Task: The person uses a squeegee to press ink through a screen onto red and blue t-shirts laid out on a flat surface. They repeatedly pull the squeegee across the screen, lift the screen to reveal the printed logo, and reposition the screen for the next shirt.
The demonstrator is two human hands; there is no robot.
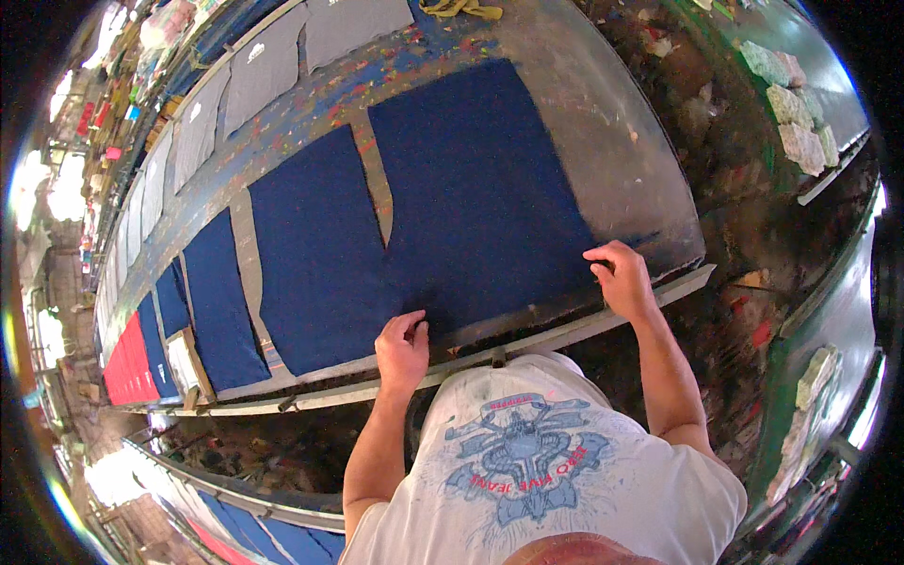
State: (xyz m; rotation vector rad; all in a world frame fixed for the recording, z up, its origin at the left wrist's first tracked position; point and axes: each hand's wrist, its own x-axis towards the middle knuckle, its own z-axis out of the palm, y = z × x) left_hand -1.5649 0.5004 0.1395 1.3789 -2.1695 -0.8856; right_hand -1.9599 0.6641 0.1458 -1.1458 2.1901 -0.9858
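A large navy cloth panel lies flat on the long table, its right edge reaching my right hand. That hand is at the panel's near right corner, fingers loosely bent and thumb apart, with nothing visible between them. My left hand is over the near edge of the navy cloth, where this panel meets a second navy panel. Its fingers are half curled, with a small gap to the thumb, and a dark shadow falls on the cloth beside them. Whether either hand touches the cloth I cannot tell.
The paint-spotted table has a metal rail along its near side. Farther left lie more navy panels, a wooden frame and red cloth. Grey panels line the far side, near a yellowish rag. Pale bundles are at right.
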